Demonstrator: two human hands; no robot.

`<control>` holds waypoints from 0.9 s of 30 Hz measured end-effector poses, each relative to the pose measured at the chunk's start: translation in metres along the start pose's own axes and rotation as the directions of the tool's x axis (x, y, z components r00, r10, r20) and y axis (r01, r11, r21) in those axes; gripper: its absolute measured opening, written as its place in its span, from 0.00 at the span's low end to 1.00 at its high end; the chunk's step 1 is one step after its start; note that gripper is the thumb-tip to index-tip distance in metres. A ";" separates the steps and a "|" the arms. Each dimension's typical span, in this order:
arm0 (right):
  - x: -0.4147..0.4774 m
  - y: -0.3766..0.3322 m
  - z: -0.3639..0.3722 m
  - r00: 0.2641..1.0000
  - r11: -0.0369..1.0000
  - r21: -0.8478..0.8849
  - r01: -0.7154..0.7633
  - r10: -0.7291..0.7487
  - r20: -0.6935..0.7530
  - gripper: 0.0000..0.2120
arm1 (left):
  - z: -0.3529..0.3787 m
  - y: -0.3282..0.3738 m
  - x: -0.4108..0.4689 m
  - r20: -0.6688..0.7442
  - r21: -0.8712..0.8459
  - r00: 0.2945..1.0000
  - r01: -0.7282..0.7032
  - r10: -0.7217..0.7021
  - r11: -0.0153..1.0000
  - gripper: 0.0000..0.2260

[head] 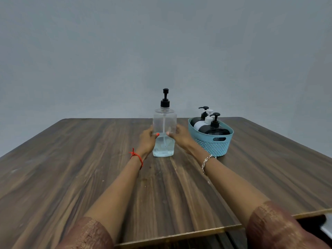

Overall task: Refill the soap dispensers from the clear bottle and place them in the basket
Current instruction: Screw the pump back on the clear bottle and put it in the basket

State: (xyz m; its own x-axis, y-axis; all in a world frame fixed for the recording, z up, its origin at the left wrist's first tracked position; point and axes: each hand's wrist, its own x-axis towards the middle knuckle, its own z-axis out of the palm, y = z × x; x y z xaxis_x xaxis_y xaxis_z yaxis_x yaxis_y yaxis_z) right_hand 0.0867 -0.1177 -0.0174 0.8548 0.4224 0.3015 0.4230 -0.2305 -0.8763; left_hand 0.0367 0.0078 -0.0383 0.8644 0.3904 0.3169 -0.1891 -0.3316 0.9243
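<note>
On the bench the left hand curls round the left side of the bottle, thumb on its front. The bottle stands upright at the middle, about a third full, pump on. The right hand clasps the other side likewise. Just to the right, the basket holds three dispensers. Refilling looks finished to me, so I'd keep the bottle upright, held low, clear of the basket.

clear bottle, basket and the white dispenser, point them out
clear bottle (pixel 164 121), head view, on its clear upper body
basket (pixel 208 146), head view, on its front woven wall
white dispenser (pixel 198 125), head view, on its white shoulder
</note>
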 end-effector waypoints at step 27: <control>0.147 -0.024 -0.195 0.941 0.983 -0.113 0.147 -0.174 -0.290 0.23 | 0.138 0.112 0.226 0.225 0.002 0.942 -0.256 0.249 0.967 0.08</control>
State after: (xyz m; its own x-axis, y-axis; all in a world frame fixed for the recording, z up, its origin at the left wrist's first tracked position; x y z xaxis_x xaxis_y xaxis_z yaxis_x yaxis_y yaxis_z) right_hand 0.2602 -0.2209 0.1214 0.8178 0.1831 0.5457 0.5756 -0.2631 -0.7743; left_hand 0.2749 -0.0599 0.1074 0.8720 0.0918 0.4808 -0.4033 -0.4221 0.8119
